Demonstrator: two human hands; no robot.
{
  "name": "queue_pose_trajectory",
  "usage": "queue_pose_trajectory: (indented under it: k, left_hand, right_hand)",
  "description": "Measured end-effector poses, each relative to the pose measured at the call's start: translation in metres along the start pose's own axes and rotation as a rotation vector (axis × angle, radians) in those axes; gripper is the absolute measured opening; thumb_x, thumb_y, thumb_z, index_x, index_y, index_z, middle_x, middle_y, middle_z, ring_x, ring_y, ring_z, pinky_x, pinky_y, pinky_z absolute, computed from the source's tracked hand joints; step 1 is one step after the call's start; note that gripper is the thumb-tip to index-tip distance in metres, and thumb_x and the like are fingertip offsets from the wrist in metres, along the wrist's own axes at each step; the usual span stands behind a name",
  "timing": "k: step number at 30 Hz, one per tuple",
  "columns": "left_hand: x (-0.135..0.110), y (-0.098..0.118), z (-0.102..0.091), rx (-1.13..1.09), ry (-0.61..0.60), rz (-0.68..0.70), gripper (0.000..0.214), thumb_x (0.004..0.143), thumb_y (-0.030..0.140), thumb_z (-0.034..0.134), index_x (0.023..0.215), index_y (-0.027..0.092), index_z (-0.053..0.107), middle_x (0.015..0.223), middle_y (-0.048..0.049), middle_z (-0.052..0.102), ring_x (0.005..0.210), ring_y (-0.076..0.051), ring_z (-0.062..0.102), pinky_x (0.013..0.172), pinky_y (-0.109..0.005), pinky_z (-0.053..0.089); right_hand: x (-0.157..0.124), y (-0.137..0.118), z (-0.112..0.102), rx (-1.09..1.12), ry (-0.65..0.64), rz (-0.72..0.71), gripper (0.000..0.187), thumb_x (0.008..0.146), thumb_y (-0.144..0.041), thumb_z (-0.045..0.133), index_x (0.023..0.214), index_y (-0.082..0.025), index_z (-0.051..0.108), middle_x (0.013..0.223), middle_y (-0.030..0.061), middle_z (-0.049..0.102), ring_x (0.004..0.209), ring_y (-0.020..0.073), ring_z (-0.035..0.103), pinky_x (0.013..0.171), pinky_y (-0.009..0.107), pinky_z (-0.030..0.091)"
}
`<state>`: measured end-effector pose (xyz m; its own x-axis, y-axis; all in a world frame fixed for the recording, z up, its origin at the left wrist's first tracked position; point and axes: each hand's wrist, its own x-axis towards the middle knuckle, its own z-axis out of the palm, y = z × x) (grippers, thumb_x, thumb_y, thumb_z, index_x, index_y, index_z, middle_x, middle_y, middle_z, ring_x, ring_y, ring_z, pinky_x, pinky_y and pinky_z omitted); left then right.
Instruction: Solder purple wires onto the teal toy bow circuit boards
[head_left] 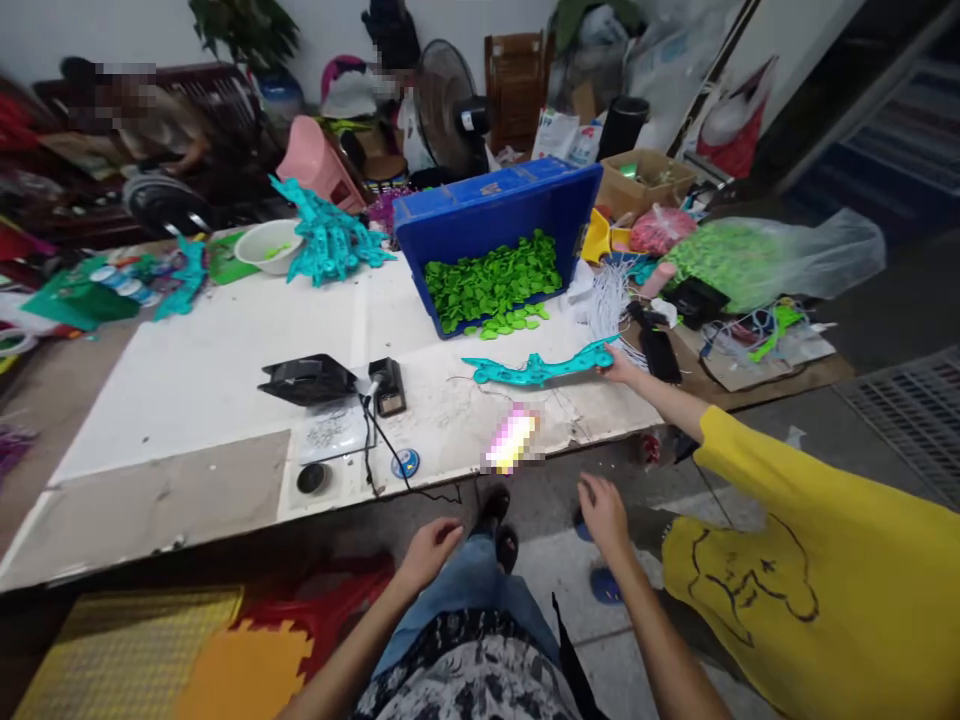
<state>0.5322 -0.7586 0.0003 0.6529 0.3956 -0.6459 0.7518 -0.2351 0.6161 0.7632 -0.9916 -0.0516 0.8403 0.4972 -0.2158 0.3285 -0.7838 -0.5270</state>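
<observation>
My left hand (431, 552) hangs in front of the table's near edge, above my lap. Its fingers are loosely bent and nothing shows in them. To the right, my right hand (604, 515) is also off the table, fingers slightly curved and apart, holding nothing. Nearest on the tabletop is a lit phone-like object (514, 438), its screen blurred out. Beyond it a long turquoise plastic piece (536, 370) lies along the table, its right end held by the hand (619, 362) of a person in a yellow shirt (817, 560).
A tipped blue crate (499, 195) spills green plastic pieces (495, 285). Turquoise pieces (330, 240) are heaped at the back left. A soldering-iron stand (388, 388), black fan-like device (311, 380) and cables stand nearer. A red stool (330, 605) is below left. Another person sits behind.
</observation>
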Motion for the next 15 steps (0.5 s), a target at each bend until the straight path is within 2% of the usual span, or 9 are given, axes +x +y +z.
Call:
queue_pose_trajectory:
  k: [2, 5, 8, 11, 15]
  left_hand:
    - [-0.018, -0.017, 0.006, -0.073, 0.036, -0.072, 0.054, 0.076, 0.053, 0.043, 0.101, 0.013, 0.069, 0.106, -0.0116, 0.071, 0.100, -0.025, 0.065, 0.091, -0.030, 0.048]
    - [-0.045, -0.043, 0.015, -0.209, 0.100, -0.185, 0.061, 0.070, 0.062, 0.048, 0.098, 0.012, 0.070, 0.101, -0.0123, 0.073, 0.098, -0.027, 0.066, 0.089, -0.032, 0.051]
    - [-0.069, -0.068, 0.022, -0.333, 0.187, -0.275, 0.065, 0.063, 0.069, 0.053, 0.094, 0.014, 0.071, 0.097, -0.0116, 0.074, 0.095, -0.028, 0.068, 0.087, -0.034, 0.053]
    - [-0.087, -0.097, 0.030, -0.435, 0.263, -0.389, 0.062, 0.054, 0.071, 0.059, 0.086, 0.019, 0.072, 0.092, -0.0085, 0.075, 0.091, -0.030, 0.070, 0.084, -0.034, 0.056]
    - [-0.100, -0.124, 0.039, -0.522, 0.253, -0.486, 0.057, 0.054, 0.070, 0.062, 0.085, 0.024, 0.072, 0.097, -0.0047, 0.075, 0.096, -0.031, 0.069, 0.082, -0.035, 0.058]
  right_hand:
    - [0.055, -0.016, -0.010, -0.109, 0.015, -0.115, 0.045, 0.090, -0.029, 0.031, 0.120, -0.010, 0.059, 0.123, 0.0159, 0.059, 0.120, 0.0260, 0.047, 0.105, 0.040, 0.034]
    - [0.134, -0.034, -0.017, -0.277, 0.025, -0.230, 0.050, 0.087, -0.015, 0.033, 0.135, -0.009, 0.045, 0.140, 0.0162, 0.046, 0.133, 0.0282, 0.030, 0.108, 0.044, 0.026]
    - [0.195, -0.040, -0.016, -0.435, 0.000, -0.301, 0.059, 0.082, -0.009, 0.038, 0.141, -0.008, 0.036, 0.148, 0.0165, 0.035, 0.139, 0.0317, 0.019, 0.109, 0.052, 0.020]
    - [0.234, -0.034, -0.009, -0.563, -0.056, -0.347, 0.064, 0.079, -0.012, 0.046, 0.142, -0.012, 0.034, 0.149, 0.0153, 0.035, 0.140, 0.0329, 0.017, 0.110, 0.055, 0.016]
    - [0.257, -0.026, 0.005, -0.678, -0.106, -0.401, 0.065, 0.080, -0.011, 0.046, 0.143, -0.014, 0.034, 0.140, 0.0163, 0.046, 0.138, 0.0309, 0.024, 0.111, 0.052, 0.015]
